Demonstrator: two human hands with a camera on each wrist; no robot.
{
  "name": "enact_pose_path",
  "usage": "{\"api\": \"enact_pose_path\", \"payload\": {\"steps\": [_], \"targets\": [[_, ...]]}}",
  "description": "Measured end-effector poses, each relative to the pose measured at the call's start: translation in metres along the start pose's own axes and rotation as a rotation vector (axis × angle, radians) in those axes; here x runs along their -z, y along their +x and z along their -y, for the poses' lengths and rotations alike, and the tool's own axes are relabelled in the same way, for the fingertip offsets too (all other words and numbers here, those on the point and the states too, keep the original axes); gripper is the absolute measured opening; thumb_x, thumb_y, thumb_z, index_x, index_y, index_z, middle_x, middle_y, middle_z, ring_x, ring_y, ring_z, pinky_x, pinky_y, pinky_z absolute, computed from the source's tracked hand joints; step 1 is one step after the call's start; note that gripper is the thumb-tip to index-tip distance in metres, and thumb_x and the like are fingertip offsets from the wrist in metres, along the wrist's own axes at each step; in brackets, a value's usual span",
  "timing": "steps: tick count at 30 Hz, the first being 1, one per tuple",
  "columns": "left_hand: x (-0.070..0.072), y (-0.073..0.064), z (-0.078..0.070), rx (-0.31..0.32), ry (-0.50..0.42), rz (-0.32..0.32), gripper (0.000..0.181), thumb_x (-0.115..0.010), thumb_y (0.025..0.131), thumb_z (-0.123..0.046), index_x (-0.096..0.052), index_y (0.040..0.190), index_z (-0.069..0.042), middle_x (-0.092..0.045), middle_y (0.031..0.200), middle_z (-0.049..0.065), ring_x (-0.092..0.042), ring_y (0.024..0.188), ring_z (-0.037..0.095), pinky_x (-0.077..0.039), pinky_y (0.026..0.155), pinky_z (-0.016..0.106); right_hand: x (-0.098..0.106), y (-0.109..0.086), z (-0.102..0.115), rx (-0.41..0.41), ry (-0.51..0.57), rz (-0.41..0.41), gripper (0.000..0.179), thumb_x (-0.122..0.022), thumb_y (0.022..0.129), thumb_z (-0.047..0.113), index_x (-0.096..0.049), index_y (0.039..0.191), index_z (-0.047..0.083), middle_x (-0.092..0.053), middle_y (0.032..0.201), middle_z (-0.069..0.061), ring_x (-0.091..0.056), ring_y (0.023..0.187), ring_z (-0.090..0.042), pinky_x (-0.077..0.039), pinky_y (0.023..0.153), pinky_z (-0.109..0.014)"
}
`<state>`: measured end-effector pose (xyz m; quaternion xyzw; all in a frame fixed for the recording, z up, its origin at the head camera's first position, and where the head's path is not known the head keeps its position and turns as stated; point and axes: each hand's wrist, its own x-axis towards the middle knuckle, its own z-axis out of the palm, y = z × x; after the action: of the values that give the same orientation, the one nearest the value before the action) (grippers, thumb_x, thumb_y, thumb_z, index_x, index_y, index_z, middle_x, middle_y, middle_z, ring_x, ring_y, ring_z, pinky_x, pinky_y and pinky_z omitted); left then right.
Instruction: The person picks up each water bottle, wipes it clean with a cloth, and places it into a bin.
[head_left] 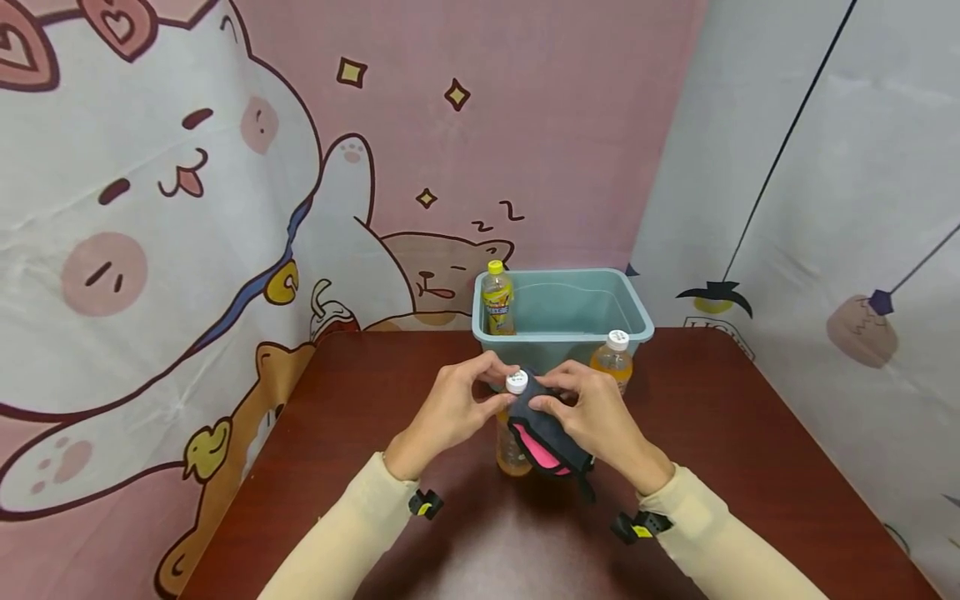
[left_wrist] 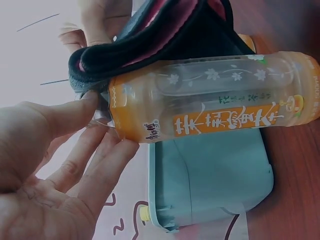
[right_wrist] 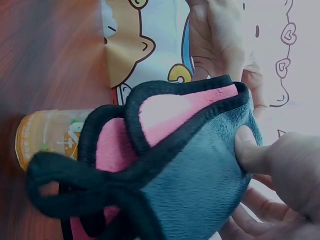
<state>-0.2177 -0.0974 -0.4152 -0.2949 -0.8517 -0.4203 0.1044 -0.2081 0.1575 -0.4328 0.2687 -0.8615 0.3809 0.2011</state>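
A clear plastic bottle of orange drink [head_left: 513,457] stands on the table, its white cap [head_left: 517,382] on top. My left hand [head_left: 453,402] pinches it at the neck, thumb and fingers around the cap area. From my right hand [head_left: 596,408] hangs a folded plush cloth [head_left: 553,429], gripped between thumb and fingers. The cloth is dark grey with pink lining [right_wrist: 162,115], black edging and a black hanging loop [right_wrist: 47,185]. It lies against the bottle's side and covers part of its upper right. Orange printing shows on the bottle label [left_wrist: 227,119] in the left wrist view.
Behind the hands sits a teal plastic basket [head_left: 562,338], with a yellow-capped bottle [head_left: 498,298] standing in its left end. Another orange drink bottle [head_left: 613,360] with a white cap stands just behind my right hand. A cartoon-printed curtain [head_left: 570,125] closes off the table's [head_left: 390,392] far side.
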Motion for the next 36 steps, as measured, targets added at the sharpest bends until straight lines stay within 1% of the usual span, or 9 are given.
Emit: {"api": "enact_pose_path", "payload": {"steps": [3,6,10,20,25,30,36], "targets": [[-0.001,0.0,-0.001,0.003,-0.001,0.0,0.031,-0.096,0.098,-0.011,-0.076,0.122,-0.014,-0.087,0.138,0.002,-0.087,0.113,0.019,-0.071,0.107,0.045,0.002,-0.002,0.0,-0.026,-0.007,0.039,0.038,-0.101,0.092,0.017,-0.09,0.127,0.006,-0.082,0.107,-0.001,-0.074,0.086,-0.01,-0.068,0.076,-0.026],[-0.002,0.0,-0.002,0.009,0.002,0.001,0.031,-0.096,0.097,-0.013,-0.076,0.121,-0.014,-0.087,0.138,0.001,-0.086,0.114,0.018,-0.071,0.106,0.042,0.003,-0.004,-0.001,-0.054,0.004,0.079,0.043,-0.1,0.092,0.016,-0.088,0.132,0.004,-0.081,0.112,-0.004,-0.079,0.093,-0.014,-0.073,0.083,-0.03],[-0.002,-0.001,-0.002,0.009,-0.001,0.0,0.031,-0.096,0.097,-0.013,-0.076,0.121,-0.014,-0.087,0.139,0.001,-0.086,0.114,0.019,-0.07,0.107,0.044,0.002,-0.007,-0.003,-0.076,0.025,0.104,0.048,-0.1,0.092,0.013,-0.085,0.135,0.002,-0.081,0.115,-0.007,-0.083,0.099,-0.019,-0.074,0.086,-0.035],[-0.003,-0.003,-0.003,0.0,-0.002,-0.008,0.032,-0.096,0.097,-0.012,-0.075,0.121,-0.014,-0.087,0.14,0.001,-0.086,0.113,0.019,-0.071,0.108,0.045,-0.003,-0.016,-0.014,-0.071,0.055,0.088,0.052,-0.102,0.089,0.015,-0.085,0.136,0.002,-0.081,0.114,-0.007,-0.085,0.097,-0.019,-0.074,0.085,-0.034],[-0.003,-0.003,-0.003,-0.011,0.003,-0.01,0.032,-0.096,0.097,-0.013,-0.074,0.121,-0.013,-0.087,0.14,0.002,-0.086,0.113,0.02,-0.071,0.108,0.043,-0.008,-0.023,-0.022,-0.074,0.093,0.08,0.052,-0.103,0.086,0.011,-0.085,0.135,0.002,-0.081,0.113,-0.007,-0.088,0.098,-0.021,-0.074,0.085,-0.034],[-0.003,-0.004,-0.004,-0.007,0.004,-0.005,0.032,-0.095,0.098,-0.014,-0.074,0.122,-0.013,-0.086,0.141,0.003,-0.086,0.114,0.021,-0.071,0.106,0.041,-0.019,-0.031,-0.034,-0.091,0.094,0.116,0.05,-0.103,0.086,0.006,-0.085,0.132,0.001,-0.082,0.115,-0.008,-0.089,0.101,-0.024,-0.074,0.086,-0.033],[-0.003,-0.003,-0.003,0.0,0.001,-0.008,0.033,-0.096,0.098,-0.014,-0.074,0.122,-0.013,-0.086,0.141,0.003,-0.086,0.115,0.02,-0.072,0.105,0.04,-0.031,-0.036,-0.043,-0.101,0.028,0.176,0.049,-0.103,0.087,0.007,-0.085,0.132,-0.001,-0.083,0.117,-0.01,-0.088,0.1,-0.026,-0.074,0.085,-0.036]]}}
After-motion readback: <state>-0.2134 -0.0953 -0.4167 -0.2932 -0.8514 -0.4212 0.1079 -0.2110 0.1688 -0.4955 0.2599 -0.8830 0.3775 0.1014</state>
